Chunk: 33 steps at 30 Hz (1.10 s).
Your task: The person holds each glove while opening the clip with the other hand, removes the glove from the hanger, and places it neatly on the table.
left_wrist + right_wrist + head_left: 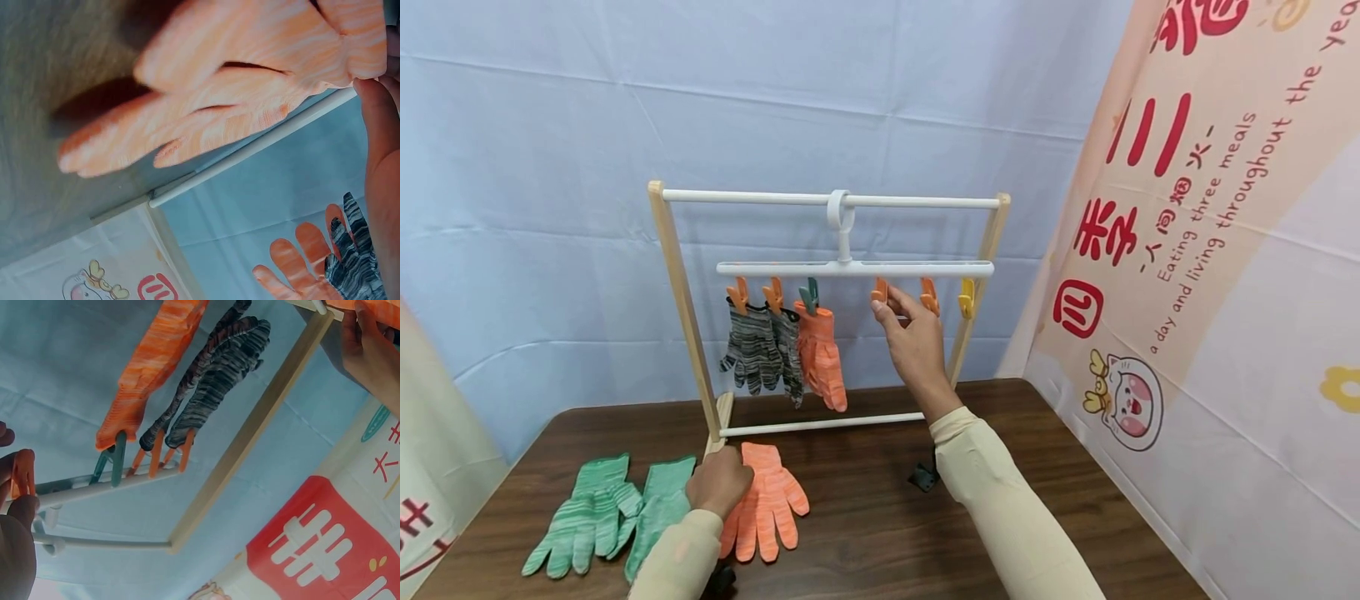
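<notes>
Right hand: and here is the right hand [917, 340], thumb and fingers narrow, pinching a small orange plastic clip [880, 289] just under a long white plastic hanger bar [855, 269]

Left hand: down low, the left hand [721, 482] has its fingers drawn close, nipping the cuff of a loose orange-and-white knitted glove [765, 504]

Loose orange glove: cuff in the left fingers, its own fingers spread towards the person, over a dark wood-grain desk [850, 517]

Hanging gloves: left of the right fingers, an orange knitted glove [822, 354] hangs from a dark green plastic clip [808, 296]; farther left, two grey-and-black striped knitted gloves [752, 350] dangle from orange clips [774, 294]

Spare clips: just right of the right fingers, another orange clip [929, 296], and beyond it a yellow plastic clip [967, 298]

Green pair: two green knitted gloves [583, 512] lie on the desk, left of the left fingers

Rack: a pale wooden frame with white rods [679, 300] rises beyond both hands, the hanger hooked on its top rod
</notes>
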Each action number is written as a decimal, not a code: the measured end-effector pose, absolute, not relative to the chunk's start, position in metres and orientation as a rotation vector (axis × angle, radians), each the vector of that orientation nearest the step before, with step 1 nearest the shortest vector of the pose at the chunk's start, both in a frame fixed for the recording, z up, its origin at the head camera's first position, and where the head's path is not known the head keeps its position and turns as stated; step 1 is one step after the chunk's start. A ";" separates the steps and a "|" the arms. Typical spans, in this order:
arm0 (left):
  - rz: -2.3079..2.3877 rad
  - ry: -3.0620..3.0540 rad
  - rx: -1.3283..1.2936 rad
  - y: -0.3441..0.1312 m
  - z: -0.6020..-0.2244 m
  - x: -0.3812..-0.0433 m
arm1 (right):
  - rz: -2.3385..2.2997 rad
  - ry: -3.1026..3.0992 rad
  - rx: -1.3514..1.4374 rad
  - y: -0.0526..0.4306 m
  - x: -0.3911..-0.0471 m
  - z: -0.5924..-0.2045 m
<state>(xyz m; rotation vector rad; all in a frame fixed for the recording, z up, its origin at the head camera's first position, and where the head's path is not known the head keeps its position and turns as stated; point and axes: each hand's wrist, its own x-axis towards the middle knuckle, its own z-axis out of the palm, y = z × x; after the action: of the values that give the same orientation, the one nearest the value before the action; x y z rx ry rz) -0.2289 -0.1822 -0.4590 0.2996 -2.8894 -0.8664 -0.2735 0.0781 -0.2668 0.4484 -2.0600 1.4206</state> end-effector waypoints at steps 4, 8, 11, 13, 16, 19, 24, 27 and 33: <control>-0.831 -2.895 0.299 -0.183 -0.459 -0.228 | 1.433 -2.049 0.445 0.078 -0.274 -0.267; -0.783 -2.905 0.320 -0.182 -0.459 -0.229 | 1.436 -2.043 0.444 0.077 -0.275 -0.267; -0.746 -2.904 0.330 -0.182 -0.459 -0.230 | 1.437 -2.039 0.437 0.077 -0.275 -0.267; -0.728 -2.896 0.331 -0.182 -0.459 -0.231 | 1.438 -2.036 0.431 0.076 -0.275 -0.267; -0.711 -2.884 0.328 -0.182 -0.458 -0.231 | 1.433 -2.037 0.433 0.076 -0.276 -0.268; -0.696 -2.860 0.325 -0.182 -0.456 -0.231 | 1.426 -2.031 0.432 0.076 -0.276 -0.269; -0.668 -2.823 0.309 -0.177 -0.442 -0.236 | 1.436 -2.031 0.403 0.077 -0.276 -0.269; -0.681 -2.797 0.279 -0.170 -0.429 -0.241 | 1.440 -2.048 0.398 0.078 -0.275 -0.270; -0.711 -2.679 0.124 -0.153 -0.401 -0.243 | 1.428 -2.061 0.387 0.079 -0.277 -0.272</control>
<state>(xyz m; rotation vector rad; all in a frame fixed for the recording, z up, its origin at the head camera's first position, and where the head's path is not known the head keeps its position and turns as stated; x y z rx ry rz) -0.2425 -0.1529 -0.4013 0.1242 -2.6793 -0.7109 -0.2767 0.0787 -0.2725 0.3875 -2.0610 1.4281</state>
